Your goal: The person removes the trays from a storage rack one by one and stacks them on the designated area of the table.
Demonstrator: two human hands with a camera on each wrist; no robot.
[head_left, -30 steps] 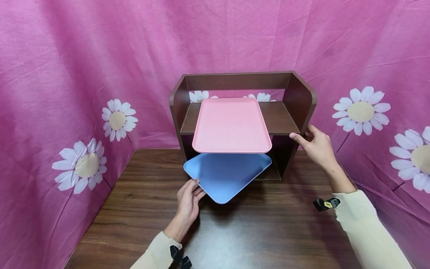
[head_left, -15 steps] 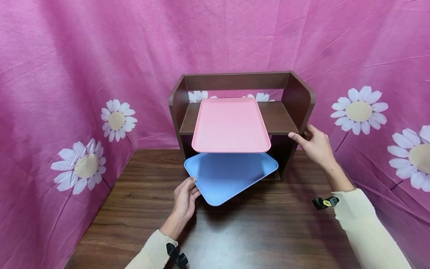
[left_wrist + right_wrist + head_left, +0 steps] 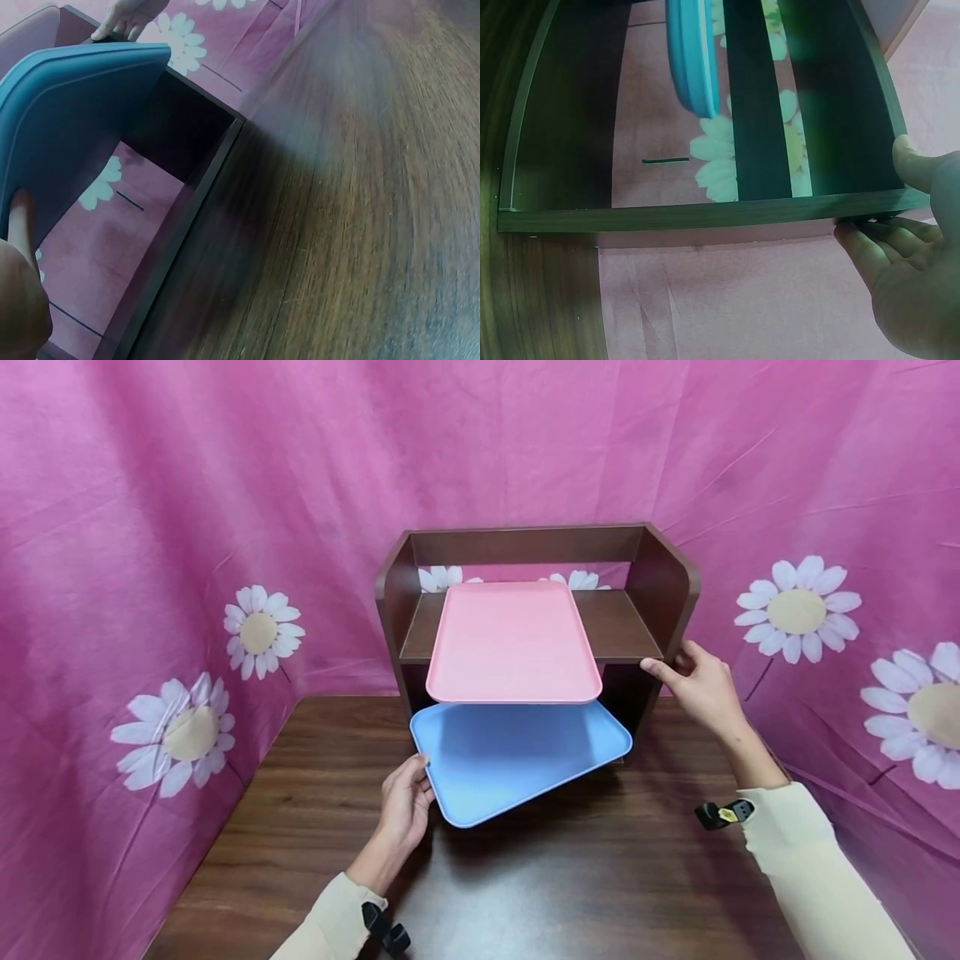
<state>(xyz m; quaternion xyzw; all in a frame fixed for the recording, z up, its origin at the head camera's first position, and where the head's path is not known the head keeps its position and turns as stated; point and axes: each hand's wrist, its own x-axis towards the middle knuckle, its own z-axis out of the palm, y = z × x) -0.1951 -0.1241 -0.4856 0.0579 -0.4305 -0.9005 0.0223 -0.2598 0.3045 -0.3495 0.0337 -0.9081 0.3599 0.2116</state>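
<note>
My left hand pinches the left edge of a blue tray, thumb on top and fingers beneath. The tray is held at an angle in front of the lower opening of a dark brown desktop shelf, above the tabletop. Its underside shows in the left wrist view, over the shelf's bottom board. My right hand grips the front edge of the shelf's right side panel; in the right wrist view the thumb is inside and the fingers outside. A pink tray lies on the middle board, its front overhanging.
The shelf stands at the back of a wood-grain table. Pink cloth with white daisies hangs behind and at both sides. The pink tray's overhang covers the blue tray's back part in the head view.
The blue tray has turned and come left and forward at its near corner, while its right corner has swung right. My left hand has moved left with it. The right hand keeps its grip.
</note>
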